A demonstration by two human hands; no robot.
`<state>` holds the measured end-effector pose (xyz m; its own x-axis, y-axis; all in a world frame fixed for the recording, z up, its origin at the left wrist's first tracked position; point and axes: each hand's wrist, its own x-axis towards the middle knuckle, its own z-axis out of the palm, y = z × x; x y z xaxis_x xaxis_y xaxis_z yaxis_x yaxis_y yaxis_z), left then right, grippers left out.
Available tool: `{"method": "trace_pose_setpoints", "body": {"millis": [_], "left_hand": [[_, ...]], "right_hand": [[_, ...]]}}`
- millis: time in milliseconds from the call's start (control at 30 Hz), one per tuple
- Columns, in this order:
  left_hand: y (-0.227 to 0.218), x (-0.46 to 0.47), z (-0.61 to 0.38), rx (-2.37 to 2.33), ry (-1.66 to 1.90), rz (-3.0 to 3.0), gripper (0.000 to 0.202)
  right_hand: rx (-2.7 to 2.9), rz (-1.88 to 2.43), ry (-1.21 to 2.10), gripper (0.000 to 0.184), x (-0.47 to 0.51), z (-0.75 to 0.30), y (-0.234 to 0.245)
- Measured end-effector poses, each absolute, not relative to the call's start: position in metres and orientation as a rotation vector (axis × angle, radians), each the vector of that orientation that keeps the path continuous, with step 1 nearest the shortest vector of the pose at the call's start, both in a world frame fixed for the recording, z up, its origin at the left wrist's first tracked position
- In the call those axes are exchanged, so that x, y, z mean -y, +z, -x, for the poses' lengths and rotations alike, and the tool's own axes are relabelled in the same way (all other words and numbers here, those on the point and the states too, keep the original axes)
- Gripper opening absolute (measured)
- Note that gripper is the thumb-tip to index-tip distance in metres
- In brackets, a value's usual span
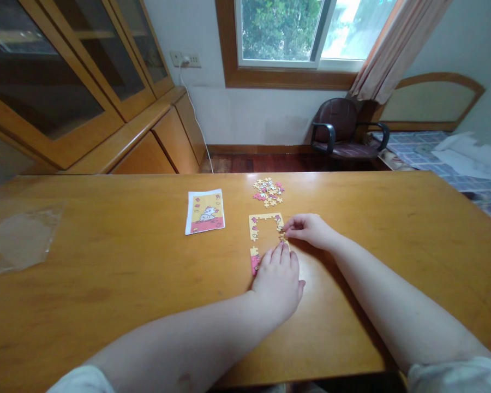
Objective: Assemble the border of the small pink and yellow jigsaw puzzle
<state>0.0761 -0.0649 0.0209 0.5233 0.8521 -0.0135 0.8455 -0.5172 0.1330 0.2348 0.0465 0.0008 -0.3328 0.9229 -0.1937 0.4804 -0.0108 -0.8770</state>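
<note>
A partly joined jigsaw puzzle border (252, 220), yellow at the top and pink at the bottom, lies on the wooden table, with bare wood inside it. A gap shows in its left side. My left hand (276, 279) rests flat over the lower part, fingers extended, covering much of the bottom edge. At the right side of the border, the thumb and fingertips of my right hand (310, 229) pinch a small yellow puzzle piece (282, 237), partly hidden by the fingers. Beyond the border sits a heap of loose puzzle pieces (269, 191), yellow, pink and white.
Left of the puzzle lies a picture card (207, 214) of a white animal on yellow and pink. A clear plastic bag (22, 237) is at the table's far left. Past the table stand a glass-doored cabinet (118, 123), an office chair (339, 131) and a bed (417, 150).
</note>
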Motion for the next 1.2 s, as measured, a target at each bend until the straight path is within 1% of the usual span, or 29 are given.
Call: {"method": "trace_pose_setpoints", "body": {"millis": [133,267,467,767,1200], "left_hand": [[0.021,0.064,-0.075,-1.445,0.079,-2.636,0.052],[0.017,0.062,-0.075,-1.431,0.087,-2.666,0.057],[0.013,0.061,-0.075,-1.428,0.068,-2.678,0.064],[0.011,0.06,-0.075,-1.464,0.088,-2.607,0.067],[0.012,0.058,-0.075,-1.438,0.074,-2.591,0.066]], "right_hand": [[1.822,1.421,1.339,0.024,-0.047,-0.237,-0.001],[1.87,1.428,1.295,0.022,-0.047,-0.236,0.001],[2.001,1.476,1.06,0.016,-0.044,-0.234,0.002],[2.129,1.509,0.756,0.011,-0.038,-0.23,0.004],[2.154,1.496,0.71,0.011,-0.037,-0.229,0.003]]}}
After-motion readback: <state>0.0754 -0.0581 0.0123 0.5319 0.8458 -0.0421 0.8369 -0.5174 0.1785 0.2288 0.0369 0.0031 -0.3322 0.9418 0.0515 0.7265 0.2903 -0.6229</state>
